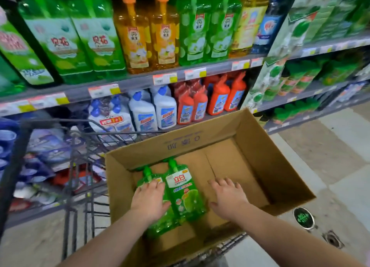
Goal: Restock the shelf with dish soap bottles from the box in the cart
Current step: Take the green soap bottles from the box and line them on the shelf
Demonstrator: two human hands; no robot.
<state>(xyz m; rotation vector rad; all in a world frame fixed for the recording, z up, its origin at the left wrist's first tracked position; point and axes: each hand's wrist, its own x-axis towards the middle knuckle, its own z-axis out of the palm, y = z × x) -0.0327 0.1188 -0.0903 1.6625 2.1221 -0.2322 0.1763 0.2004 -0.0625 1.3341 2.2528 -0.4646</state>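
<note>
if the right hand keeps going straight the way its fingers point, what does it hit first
Most likely the bare cardboard floor of the box, then its far wall. The right hand is open, fingers pointing forward and down, beside the two green bottles, not at them. How high it is above the floor is unclear.

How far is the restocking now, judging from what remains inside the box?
Mostly done, it seems: the brown cardboard box in the wire cart holds only two green dish soap bottles, lying flat; the rest of its floor is bare. In hand: the left hand rests on the left bottle, and the right hand reaches in, empty. Left: shelving both bottles.
</note>
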